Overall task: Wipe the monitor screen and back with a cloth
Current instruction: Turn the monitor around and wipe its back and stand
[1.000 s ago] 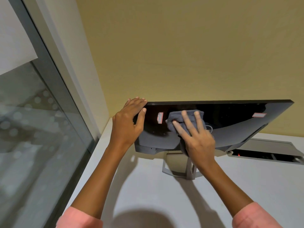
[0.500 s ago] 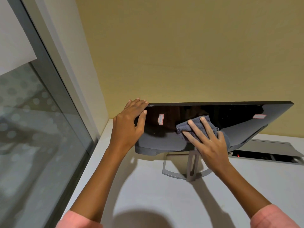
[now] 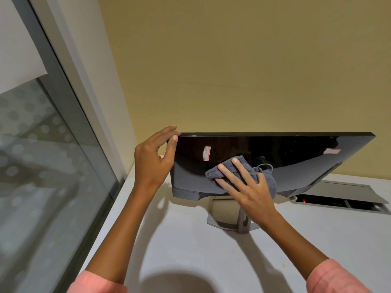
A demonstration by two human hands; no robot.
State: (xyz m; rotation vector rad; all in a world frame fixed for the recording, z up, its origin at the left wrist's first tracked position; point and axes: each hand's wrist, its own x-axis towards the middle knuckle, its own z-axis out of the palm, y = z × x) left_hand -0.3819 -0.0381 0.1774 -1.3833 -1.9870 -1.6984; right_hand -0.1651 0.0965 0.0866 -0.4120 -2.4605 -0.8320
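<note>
A: The table (image 3: pixel 211 261) carries the monitor (image 3: pixel 296 157), its glossy back facing us.
B: And the hands?
A: The left hand (image 3: pixel 152 159) pinches the top corner; the right hand (image 3: pixel 249 187), fingers straight, presses the cloth (image 3: pixel 215 173) flat. It has swept back leftward, lower, so the back is probably still mid-wipe.

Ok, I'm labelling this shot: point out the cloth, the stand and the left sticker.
cloth (image 3: pixel 213 172), head view, its bare left corner.
stand (image 3: pixel 220 211), head view, flat base plate.
left sticker (image 3: pixel 206 153), head view, its middle.
</note>
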